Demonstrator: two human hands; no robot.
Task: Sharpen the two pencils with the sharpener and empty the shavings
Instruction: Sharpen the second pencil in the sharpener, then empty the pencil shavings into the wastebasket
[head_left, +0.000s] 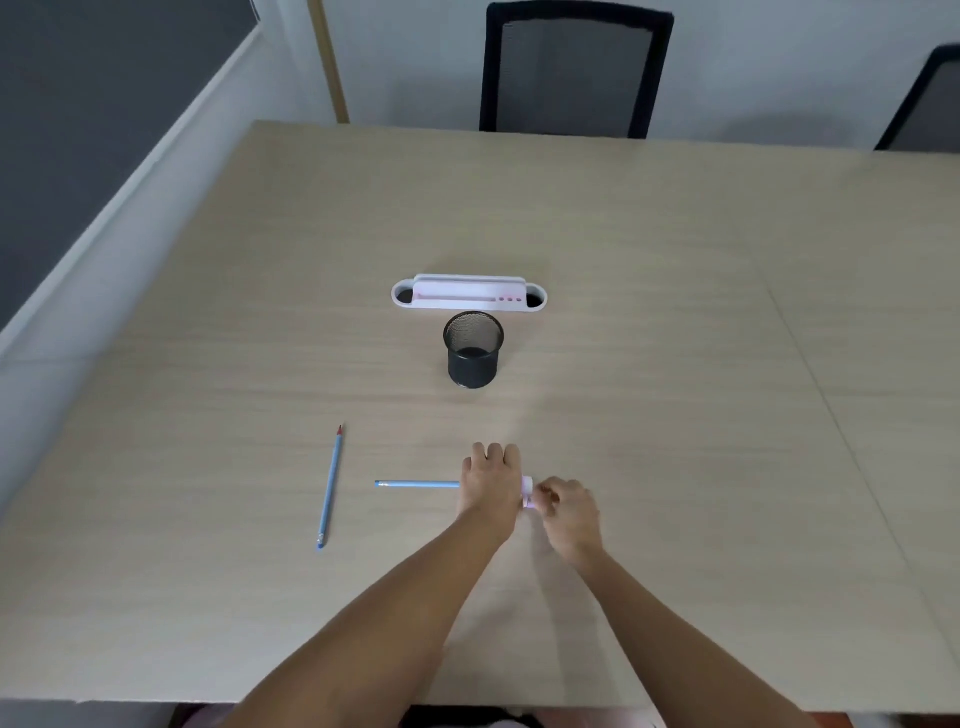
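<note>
My left hand (491, 480) grips a blue pencil (418, 484) that points level to the left, its eraser end free. The pencil's other end is hidden behind my hand, where it meets a small white and pink sharpener (528, 492). My right hand (569, 512) pinches that sharpener from the right. A second blue pencil (330, 486) with a sharp red tip lies loose on the table to the left, tip pointing away from me.
A black mesh cup (474, 353) stands mid-table, with a white and pink desk organizer (469, 294) just behind it. Two dark chairs (571, 70) stand at the table's far edge. The wooden table (675, 415) has its left edge near a wall.
</note>
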